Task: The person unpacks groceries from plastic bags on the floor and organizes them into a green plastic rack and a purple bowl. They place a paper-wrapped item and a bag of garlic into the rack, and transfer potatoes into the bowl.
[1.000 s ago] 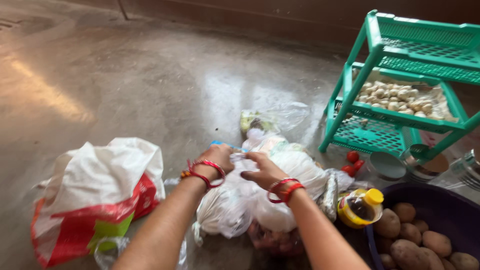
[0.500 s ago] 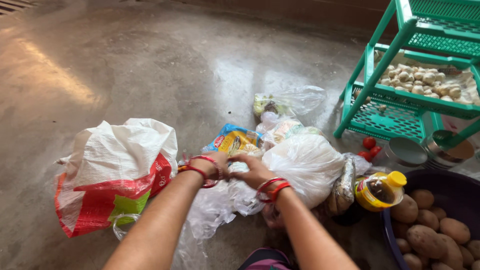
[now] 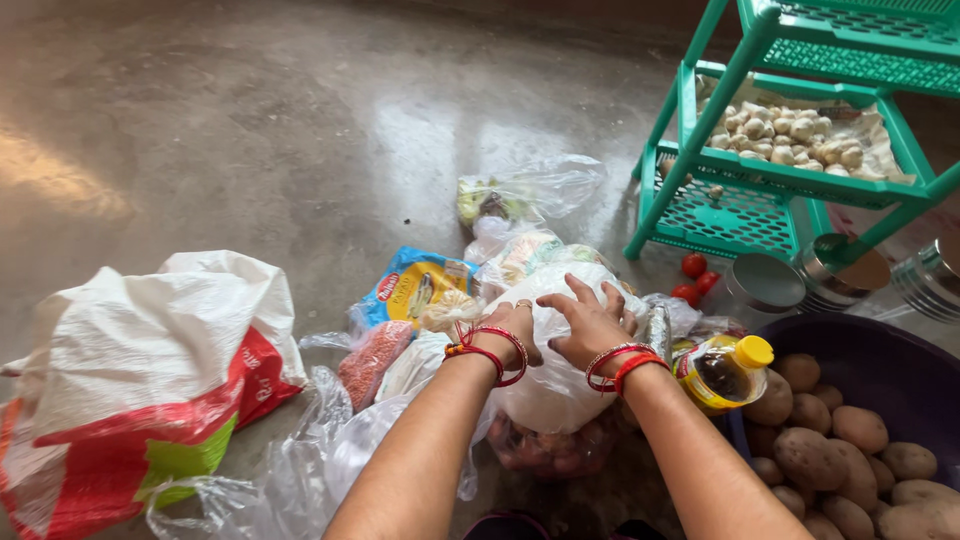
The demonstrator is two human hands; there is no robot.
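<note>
Left hand (image 3: 508, 328) and right hand (image 3: 590, 322) rest on a white plastic bag (image 3: 560, 385) on the floor; oil bottle (image 3: 722, 370) and tub of potatoes (image 3: 850, 450) lie just right.

We're in soft, fairly dim indoor light — a pale glare patch shines off the concrete floor (image 3: 440, 140), a warmer streak at far left. Shadows stay faint, the picture is mostly sharp, and the green rack (image 3: 790, 190) leans at the edge — wide-lens distortion.

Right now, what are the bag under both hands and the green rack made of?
White bag: thin plastic film by its look, translucent, crinkled, glossy; left hand and right hand press on it. Green rack: probably moulded plastic, uniform colour, perforated shelves.
</note>
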